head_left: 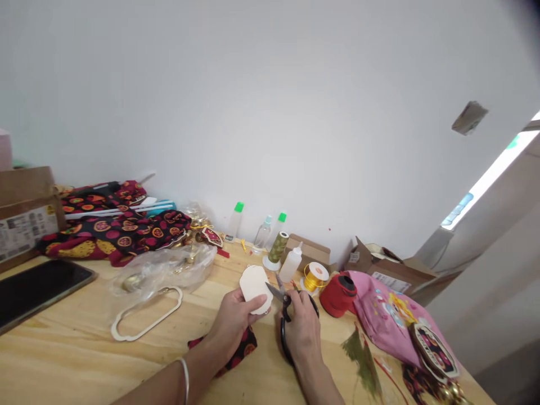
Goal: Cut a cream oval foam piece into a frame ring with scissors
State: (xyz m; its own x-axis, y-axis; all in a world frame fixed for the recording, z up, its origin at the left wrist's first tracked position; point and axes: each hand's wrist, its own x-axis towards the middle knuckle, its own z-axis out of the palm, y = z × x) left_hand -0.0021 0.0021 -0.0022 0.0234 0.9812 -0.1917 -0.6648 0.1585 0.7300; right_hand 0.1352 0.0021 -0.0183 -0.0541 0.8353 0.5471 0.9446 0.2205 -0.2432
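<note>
Head view, open scissors (287,302), plaque (255,282) (both held)

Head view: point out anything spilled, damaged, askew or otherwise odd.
A lone brownish patch sits tilted on the wall at upper right, odd against an otherwise mostly plain surface; I can't tell what it is. On the cluttered table, no spill shows, and the visible part of the white plaque in the left hand looks intact.

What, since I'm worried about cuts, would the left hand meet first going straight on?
Probably the scissors in the right hand: they point at the white piece the left hand holds, though depth is unclear.
</note>
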